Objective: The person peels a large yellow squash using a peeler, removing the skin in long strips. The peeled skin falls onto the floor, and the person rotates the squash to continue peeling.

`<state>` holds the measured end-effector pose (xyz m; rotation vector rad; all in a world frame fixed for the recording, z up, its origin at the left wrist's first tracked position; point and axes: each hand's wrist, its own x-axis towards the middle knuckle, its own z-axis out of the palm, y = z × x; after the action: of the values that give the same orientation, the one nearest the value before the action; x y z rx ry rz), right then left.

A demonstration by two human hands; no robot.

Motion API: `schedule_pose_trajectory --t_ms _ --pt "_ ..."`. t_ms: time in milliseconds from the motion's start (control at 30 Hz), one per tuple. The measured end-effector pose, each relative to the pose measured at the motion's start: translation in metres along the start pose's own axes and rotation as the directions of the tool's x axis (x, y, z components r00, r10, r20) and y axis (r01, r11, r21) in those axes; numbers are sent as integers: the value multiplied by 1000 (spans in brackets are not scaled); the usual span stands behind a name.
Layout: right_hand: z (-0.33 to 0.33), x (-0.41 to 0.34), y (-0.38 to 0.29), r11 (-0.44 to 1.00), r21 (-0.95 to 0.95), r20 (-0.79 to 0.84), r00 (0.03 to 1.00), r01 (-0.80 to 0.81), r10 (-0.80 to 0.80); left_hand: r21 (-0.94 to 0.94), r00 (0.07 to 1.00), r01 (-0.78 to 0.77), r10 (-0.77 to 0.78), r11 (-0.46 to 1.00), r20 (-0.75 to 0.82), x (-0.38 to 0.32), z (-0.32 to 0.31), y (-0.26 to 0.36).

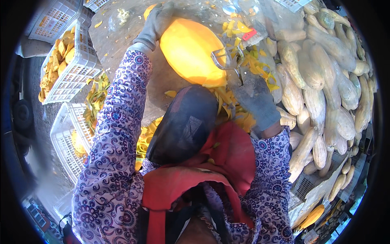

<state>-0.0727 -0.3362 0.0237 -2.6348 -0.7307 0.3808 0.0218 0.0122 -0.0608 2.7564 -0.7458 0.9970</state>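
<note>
A large peeled orange squash (pixel 193 53) lies on the worn board in front of me. My left hand (pixel 158 24), in a grey work glove, grips its far upper end. In my gloved right hand (pixel 251 94) is a metal peeler (pixel 227 59) with a wide wire-like frame, held against the squash's right end. Yellow-orange peel strips (pixel 227 100) hang and lie below that end, near my knee. More peel (pixel 259 68) is heaped just beyond my right hand.
Unpeeled long tan squashes (pixel 317 67) are piled on the right. At left stand white plastic crates, one full of orange pieces (pixel 61 55), another (pixel 71 137) holding a yellow-orange piece. A red-handled tool (pixel 249 34) lies on the board (pixel 122 39) at the upper right.
</note>
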Motion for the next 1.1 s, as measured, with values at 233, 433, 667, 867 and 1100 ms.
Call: schedule_pose_trajectory --t_ms 233,433,667,867,1100 --pt "66 -62 6 999 -31 -311 950 -15 5 -784 728 573 -588 237 354 2 -3 19" --pt "89 -77 2 990 49 -421 896 -134 142 -821 641 566 -586 -76 496 7 -7 19" --pt "38 -31 -1 992 -89 -278 955 84 -106 -812 602 548 -579 -200 549 8 -3 16" --pt "64 -38 0 897 -428 -351 894 110 -277 -817 628 552 -561 -167 539 7 2 10" --pt "109 -66 4 954 48 -322 900 -295 294 -777 628 624 -646 87 433 11 -8 24"
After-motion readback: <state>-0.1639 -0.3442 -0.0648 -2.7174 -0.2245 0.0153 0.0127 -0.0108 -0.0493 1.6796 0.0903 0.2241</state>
